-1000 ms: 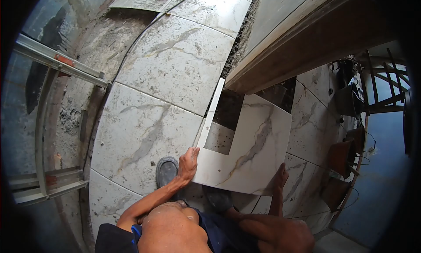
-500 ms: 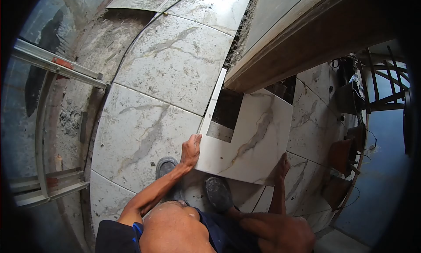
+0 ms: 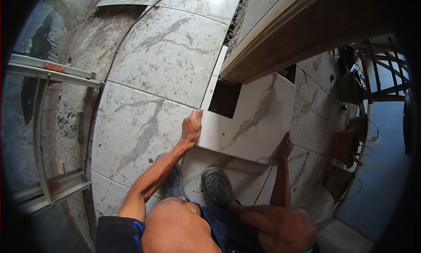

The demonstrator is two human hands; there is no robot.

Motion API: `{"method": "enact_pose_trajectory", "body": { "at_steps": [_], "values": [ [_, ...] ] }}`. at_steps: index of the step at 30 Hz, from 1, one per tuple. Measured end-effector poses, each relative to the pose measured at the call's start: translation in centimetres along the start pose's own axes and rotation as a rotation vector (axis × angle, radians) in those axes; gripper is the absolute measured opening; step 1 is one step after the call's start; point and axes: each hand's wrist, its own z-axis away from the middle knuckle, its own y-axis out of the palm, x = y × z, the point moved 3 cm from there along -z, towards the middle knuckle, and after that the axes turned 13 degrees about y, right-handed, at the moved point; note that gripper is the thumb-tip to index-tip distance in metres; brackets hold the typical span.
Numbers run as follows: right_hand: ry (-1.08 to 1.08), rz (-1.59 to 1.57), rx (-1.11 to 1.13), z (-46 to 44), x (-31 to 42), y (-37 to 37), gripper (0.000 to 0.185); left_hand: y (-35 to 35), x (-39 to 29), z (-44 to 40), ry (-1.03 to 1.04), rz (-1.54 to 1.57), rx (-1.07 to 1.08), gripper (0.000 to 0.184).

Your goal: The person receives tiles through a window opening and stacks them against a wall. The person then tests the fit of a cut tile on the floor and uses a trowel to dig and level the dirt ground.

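A: Where does the notched tile [image 3: 254, 130] lie from the hands?

B: Between them and away from the body, its far part near the foot of the wooden beam [image 3: 285, 38]. Its narrow strip [image 3: 214, 80] runs lengthwise away from the left hand [image 3: 191, 128], along the edge of the laid floor tiles [image 3: 175, 73]

A: Which hand is nearer the cut-out [image 3: 224, 100]?

B: The left, by the strip's near end; the right hand [image 3: 285, 147] is across at the opposite side edge

A: And the grip?

B: Left fingers are curled on the tile's edge. The right hand is against its side and seems to grasp it, though the fingers underneath are hidden

A: What differs from the earlier frame?

B: Tile and hands are farther from the body, the cut-out closer to the beam, and the pale patch inside it no longer shows
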Motion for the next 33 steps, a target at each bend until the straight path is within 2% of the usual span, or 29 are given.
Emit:
{"method": "enact_pose_trajectory", "body": {
  "at_steps": [6,8,15,18,21,23,30,33],
  "values": [
    [-0.017,-0.088,0.086,-1.9,1.1,1.1,0.063,0.8,0.4,-1.9,0.012,-0.082,0.015,0.036],
    [-0.072,-0.174,0.013,-1.2,2.3,1.1,0.063,1.0,0.3,-2.2,0.034,-0.078,-0.035,0.036],
    [0.002,-0.058,0.126,-3.7,1.3,1.7,0.062,1.6,0.8,-3.3,0.048,-0.087,-0.041,0.04],
    [0.017,-0.138,0.03,-4.8,1.2,2.3,0.062,1.8,0.7,-4.0,0.065,-0.097,-0.065,0.042],
    [0.0,-0.069,-0.017,-5.1,1.8,2.5,0.062,2.1,0.7,-4.6,0.048,-0.138,-0.047,0.042],
    [-0.105,-0.191,-0.111,-4.3,2.9,2.6,0.062,2.2,0.9,-4.9,0.073,-0.157,-0.062,0.042],
    [-0.091,-0.149,-0.101,-5.9,4.3,2.7,0.062,2.7,0.8,-6.6,0.082,-0.188,-0.068,0.04],
    [0.02,-0.094,0.004,-6.9,3.8,2.7,0.058,2.7,0.3,-7.2,0.092,-0.207,-0.074,0.041]
  ]
}}
